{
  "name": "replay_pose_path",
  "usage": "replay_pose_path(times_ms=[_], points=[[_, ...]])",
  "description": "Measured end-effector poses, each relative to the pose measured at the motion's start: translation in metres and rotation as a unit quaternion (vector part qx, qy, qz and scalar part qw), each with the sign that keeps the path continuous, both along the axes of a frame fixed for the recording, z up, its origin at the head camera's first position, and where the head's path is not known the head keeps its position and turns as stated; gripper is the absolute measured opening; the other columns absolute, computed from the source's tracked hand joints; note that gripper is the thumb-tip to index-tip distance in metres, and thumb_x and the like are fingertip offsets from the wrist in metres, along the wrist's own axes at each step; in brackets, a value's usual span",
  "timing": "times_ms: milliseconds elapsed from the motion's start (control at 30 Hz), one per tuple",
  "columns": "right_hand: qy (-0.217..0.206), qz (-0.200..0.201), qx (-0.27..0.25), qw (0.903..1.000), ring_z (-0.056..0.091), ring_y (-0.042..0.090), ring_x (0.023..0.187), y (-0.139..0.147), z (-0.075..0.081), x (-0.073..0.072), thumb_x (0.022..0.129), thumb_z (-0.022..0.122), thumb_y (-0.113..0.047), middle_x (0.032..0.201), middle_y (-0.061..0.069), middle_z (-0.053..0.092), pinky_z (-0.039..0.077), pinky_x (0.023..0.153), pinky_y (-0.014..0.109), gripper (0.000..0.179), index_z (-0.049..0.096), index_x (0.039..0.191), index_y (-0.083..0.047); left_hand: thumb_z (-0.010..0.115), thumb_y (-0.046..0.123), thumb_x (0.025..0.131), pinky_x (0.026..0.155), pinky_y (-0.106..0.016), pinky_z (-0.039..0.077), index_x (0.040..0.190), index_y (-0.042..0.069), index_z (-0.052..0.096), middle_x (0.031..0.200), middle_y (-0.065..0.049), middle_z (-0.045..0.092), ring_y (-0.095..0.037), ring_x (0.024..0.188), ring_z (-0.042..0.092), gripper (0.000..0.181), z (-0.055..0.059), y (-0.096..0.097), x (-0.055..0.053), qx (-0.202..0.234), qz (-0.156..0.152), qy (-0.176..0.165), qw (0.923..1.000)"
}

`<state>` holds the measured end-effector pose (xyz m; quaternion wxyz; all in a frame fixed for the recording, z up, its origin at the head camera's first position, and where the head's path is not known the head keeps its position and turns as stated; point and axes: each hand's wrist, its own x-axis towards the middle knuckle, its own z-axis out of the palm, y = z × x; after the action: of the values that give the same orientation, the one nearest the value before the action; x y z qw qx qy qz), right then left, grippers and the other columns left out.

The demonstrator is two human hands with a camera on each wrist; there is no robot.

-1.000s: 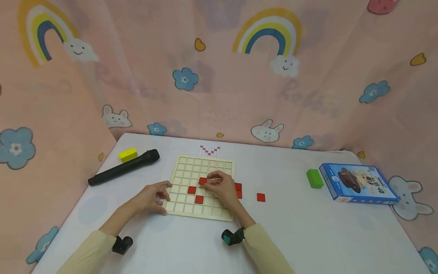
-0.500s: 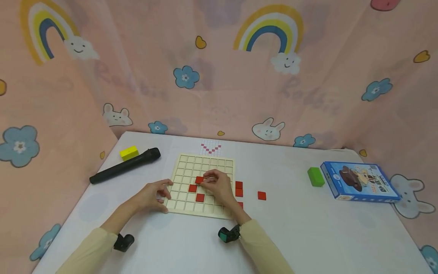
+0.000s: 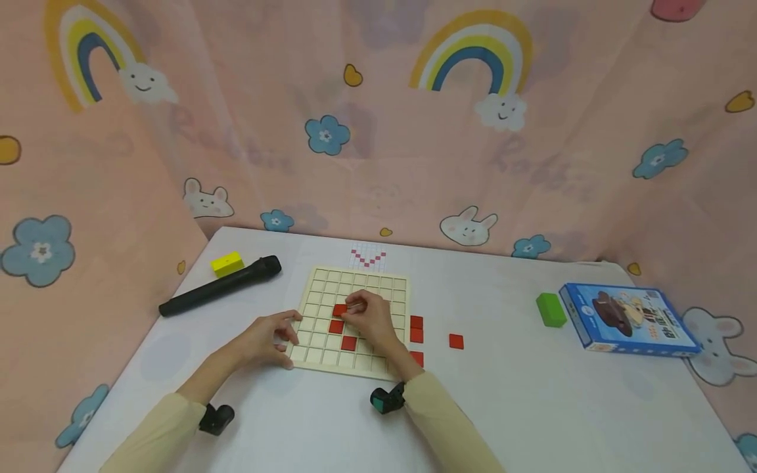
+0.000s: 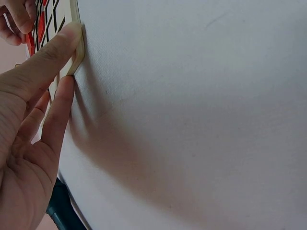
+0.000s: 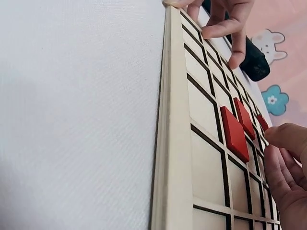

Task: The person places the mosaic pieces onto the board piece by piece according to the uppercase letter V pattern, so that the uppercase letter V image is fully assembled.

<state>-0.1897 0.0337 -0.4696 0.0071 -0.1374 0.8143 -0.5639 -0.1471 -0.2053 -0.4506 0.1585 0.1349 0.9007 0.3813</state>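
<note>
A cream grid board [image 3: 322, 358] lies on the white table. My left hand [image 3: 267, 338] grips its near left corner, with the thumb [image 4: 62, 40] against the rim and other fingers along the left side. Over the board's middle, my right hand [image 3: 374, 322] pinches a red square tile [image 3: 339, 309] at its edge; from the right wrist view the thumb [image 5: 288, 136] covers part of this tile [image 5: 262, 122]. Two more red tiles sit in grid squares nearer me, one tile [image 3: 336, 326] just below the pinched one and another tile [image 3: 349, 343] diagonally right of that.
Several loose red tiles [image 3: 456, 341] lie right of the board. Behind it is a paper with a red V pattern [image 3: 368, 257]. A black microphone [image 3: 221, 286] and yellow block [image 3: 227, 264] are at left, a green block [image 3: 550, 310] and blue box [image 3: 627, 322] at right.
My right hand has shifted left across the board with its red tile, now above the lower-left placed tile. The left hand stays at the board's corner. The head view has shifted slightly.
</note>
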Motion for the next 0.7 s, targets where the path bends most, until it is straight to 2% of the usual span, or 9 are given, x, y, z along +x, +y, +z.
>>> replay_pose_path(times_ms=[267, 467, 700], points=[[-0.024, 0.004, 0.029, 0.9993, 0.065, 0.015, 0.074, -0.01, 0.0, -0.004, 0.079, 0.075, 0.0, 0.084, 0.009, 0.069, 0.054, 0.07, 0.023, 0.019, 0.067, 0.096, 0.001, 0.087, -0.001, 0.062, 0.069, -0.018, 0.05, 0.08, 0.01, 0.065, 0.139, -0.014, 0.047, -0.023, 0.107, 0.054, 0.031, -0.001, 0.0, 0.0, -0.003, -0.001, 0.003, 1.0], [-0.004, 0.014, 0.038, 0.9992, 0.065, 0.017, 0.074, -0.013, -0.001, -0.007, 0.078, 0.076, 0.002, 0.085, 0.011, 0.068, 0.054, 0.069, 0.024, 0.02, 0.066, 0.095, 0.003, 0.087, 0.0, 0.062, 0.068, -0.018, 0.049, 0.081, 0.01, 0.065, 0.139, -0.014, 0.048, -0.022, 0.105, 0.054, 0.031, 0.002, 0.001, 0.0, -0.006, 0.002, 0.001, 1.0], [-0.005, 0.022, 0.031, 0.9993, 0.067, 0.02, 0.076, -0.015, 0.001, -0.007, 0.077, 0.077, 0.003, 0.087, 0.013, 0.069, 0.055, 0.072, 0.025, 0.021, 0.066, 0.096, 0.004, 0.087, 0.0, 0.062, 0.068, -0.018, 0.049, 0.081, 0.01, 0.065, 0.139, -0.013, 0.048, -0.023, 0.108, 0.053, 0.031, 0.001, 0.001, 0.001, -0.007, 0.004, 0.001, 1.0]])
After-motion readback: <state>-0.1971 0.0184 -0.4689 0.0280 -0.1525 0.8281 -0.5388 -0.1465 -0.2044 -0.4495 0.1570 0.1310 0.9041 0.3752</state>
